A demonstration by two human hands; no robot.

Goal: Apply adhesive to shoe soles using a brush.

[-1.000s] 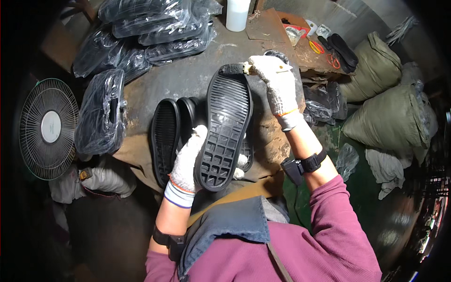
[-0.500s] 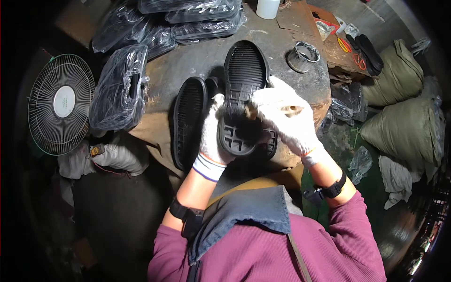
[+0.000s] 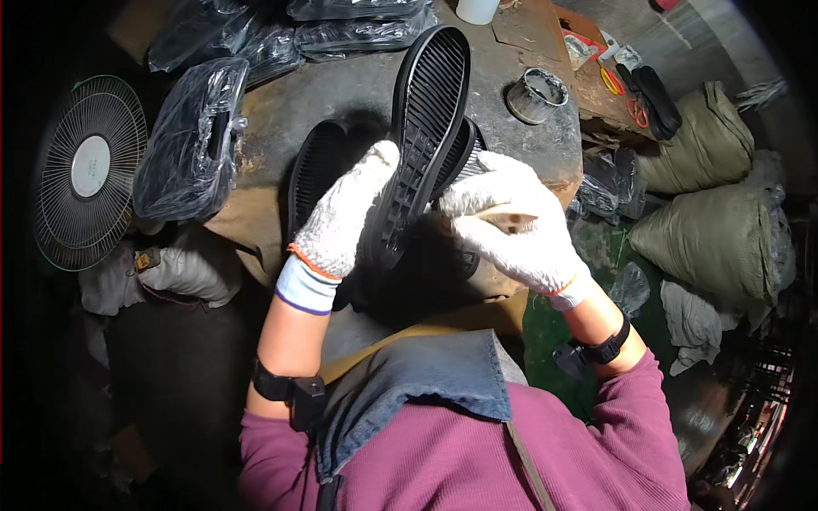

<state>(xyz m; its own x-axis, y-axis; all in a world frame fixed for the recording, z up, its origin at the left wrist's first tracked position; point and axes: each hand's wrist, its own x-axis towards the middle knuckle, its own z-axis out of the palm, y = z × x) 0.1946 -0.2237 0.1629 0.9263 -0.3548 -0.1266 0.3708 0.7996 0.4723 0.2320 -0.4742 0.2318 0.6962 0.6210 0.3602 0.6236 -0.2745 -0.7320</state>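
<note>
My left hand (image 3: 349, 209), in a white knit glove, grips a black shoe sole (image 3: 430, 94) by its edge. The sole is tilted up, its ribbed and gridded inner side showing. To its right, my gloved right hand (image 3: 511, 217) is closed around a brush (image 3: 515, 220); its pale wooden handle with a hole shows, while its bristles are lost in dark shadow beside the sole. Another black sole (image 3: 311, 157) lies on the table, partly behind my left hand. More sole edges show behind the held one.
On the worktable (image 3: 486, 81) a dark-smeared tin (image 3: 537, 95) stands right. Plastic-wrapped black soles (image 3: 192, 140) are piled left and at the back, near a white container (image 3: 477, 8). A fan (image 3: 89, 170) stands left; scissors (image 3: 612, 81) and green sacks (image 3: 707, 221) are at right.
My left hand has moved left and turned the held sole, which now stands more steeply on edge. The brush has come off the sole's face to its right side. The whole view has shifted slightly.
</note>
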